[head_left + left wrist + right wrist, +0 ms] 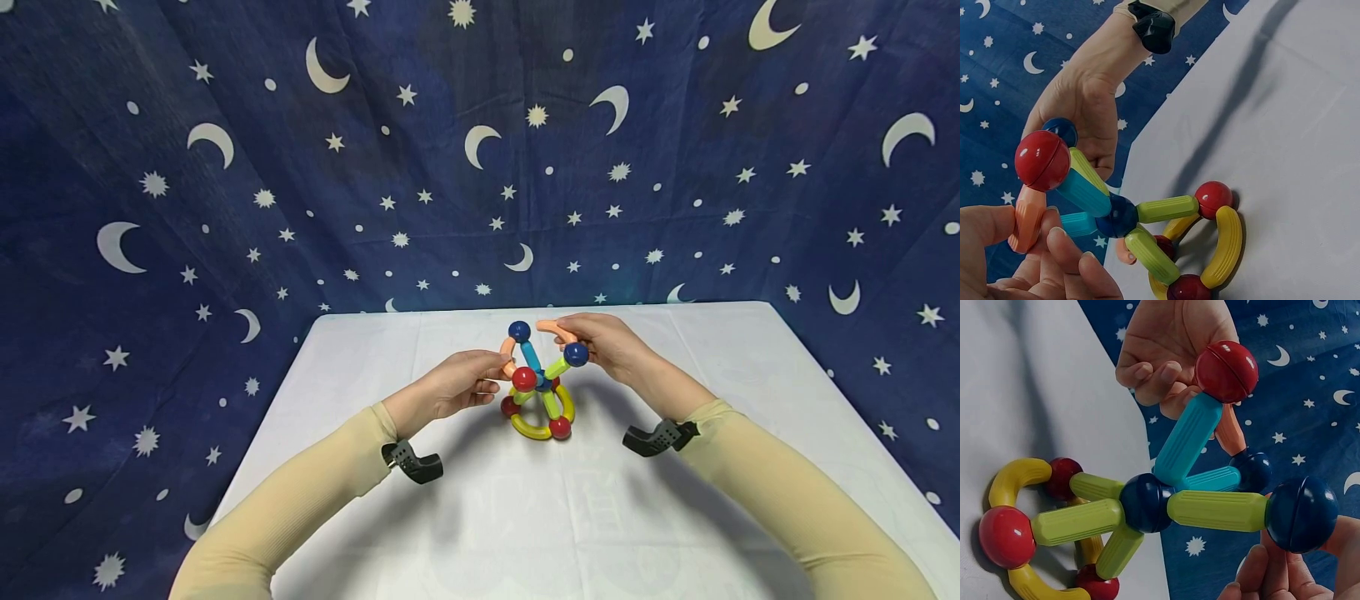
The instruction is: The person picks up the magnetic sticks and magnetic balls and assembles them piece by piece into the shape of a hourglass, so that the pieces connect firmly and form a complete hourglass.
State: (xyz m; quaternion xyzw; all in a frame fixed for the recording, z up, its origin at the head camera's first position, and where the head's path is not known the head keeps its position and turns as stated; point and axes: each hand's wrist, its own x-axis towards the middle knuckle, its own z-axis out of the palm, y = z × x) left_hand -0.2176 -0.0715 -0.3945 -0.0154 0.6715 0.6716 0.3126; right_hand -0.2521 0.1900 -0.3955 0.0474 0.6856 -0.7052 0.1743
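Observation:
A build of colored rods and balls stands on the white table, its base a ring of yellow curved rods [531, 430] and red balls [560, 428]. Green rods [1168, 209] rise from it to a central dark blue ball [1145, 502], from which two light blue rods [1189, 437] and a green one branch upward. My left hand [465, 382] pinches an orange curved rod [1027, 219] between the upper red ball [1042, 160] and a blue ball [519, 332]. My right hand [609, 343] holds another orange curved rod [553, 327] beside the right blue ball [1302, 514].
The white table [480, 517] stretches in front of the build and to both sides. A dark blue cloth [450, 208] with moons and stars hangs behind and beside it. Black wrist straps [660, 437] sit on both forearms, and shadows fall below the arms.

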